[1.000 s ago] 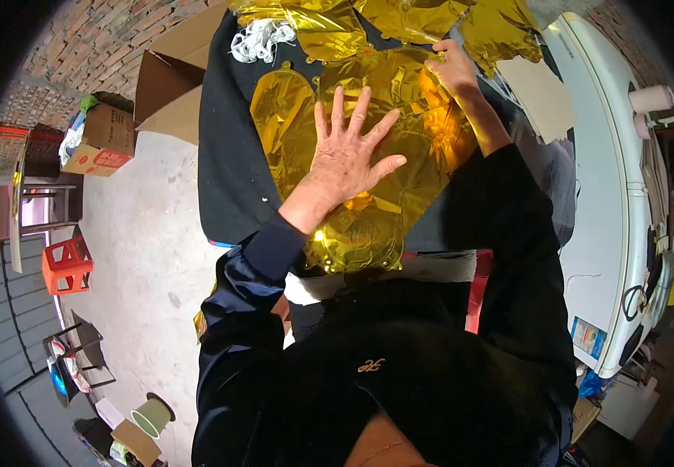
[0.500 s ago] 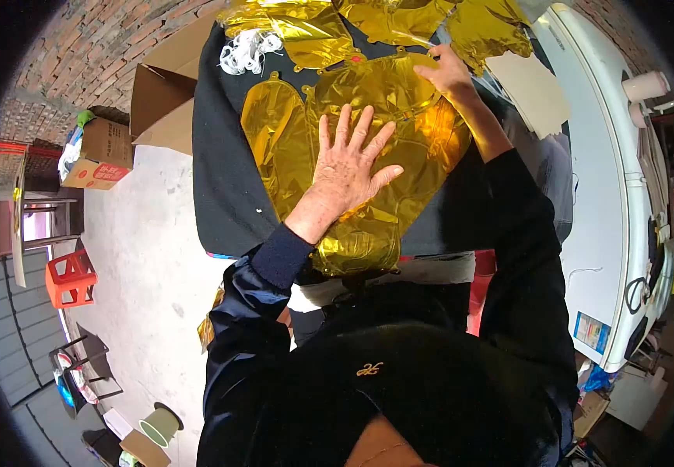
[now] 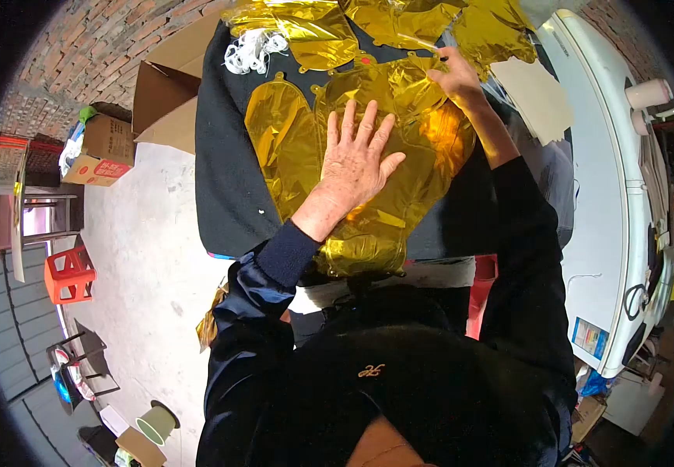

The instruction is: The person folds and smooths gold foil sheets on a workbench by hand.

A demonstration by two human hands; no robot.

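Observation:
A flat gold foil balloon (image 3: pixel 422 187) lies on the dark-cloth table in front of me, its lower end at the near edge. My left hand (image 3: pixel 355 167) rests palm down on its middle, fingers stretched out. At the balloon's upper right is my right hand (image 3: pixel 459 78), fingers bent and closed around the end of a thin white stick (image 3: pixel 414 39). The stick points up and left over other foil. Exactly how the fingertips grip it is too small to see. A small red mark (image 3: pixel 365 59) shows near the balloon's top edge.
More gold foil pieces (image 3: pixel 325 39) lie along the far edge, beside a bundle of white string (image 3: pixel 253 51). Cardboard sheets (image 3: pixel 535 97) sit at the right, next to a white chest-like appliance (image 3: pixel 601 194). An open cardboard box (image 3: pixel 166 101) and a red stool (image 3: pixel 71 275) stand left.
The foil near my right hand has become more creased and raised. The left hand stays flat on the balloon, its fingers slightly closer together. The whole view has shifted slightly.

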